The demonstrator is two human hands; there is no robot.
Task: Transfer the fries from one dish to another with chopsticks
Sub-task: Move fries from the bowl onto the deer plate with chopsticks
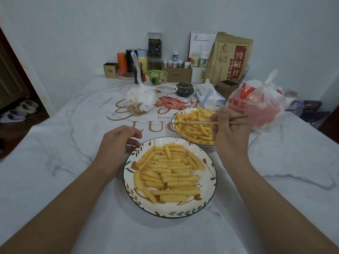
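- A marble-patterned counter (55,162) is seen filling most of the view, with gold lettering printed at its centre.
- A brown paper bag (229,59) with red print is stood at one o'clock, at the far edge of the counter.
- A white and red plastic bag (256,105) is placed at two o'clock, just beside the far dish.
- A near dish (205,204) with a leaf pattern is set at six o'clock and is covered with crinkle-cut fries (170,173).
- A far dish (174,125) is set at one o'clock from the near dish, almost touching it, and is likewise heaped with fries.
- The left hand (117,142) is rested at ten o'clock of the near dish, its fingers loosely curled against the rim; whether the rim is actually gripped cannot be told.
- The right hand (225,129) is held over the far dish, its fingers wrapped around the chopsticks.
- The chopsticks (198,122) are pointed toward nine o'clock, their tips lowered among the fries of the far dish.
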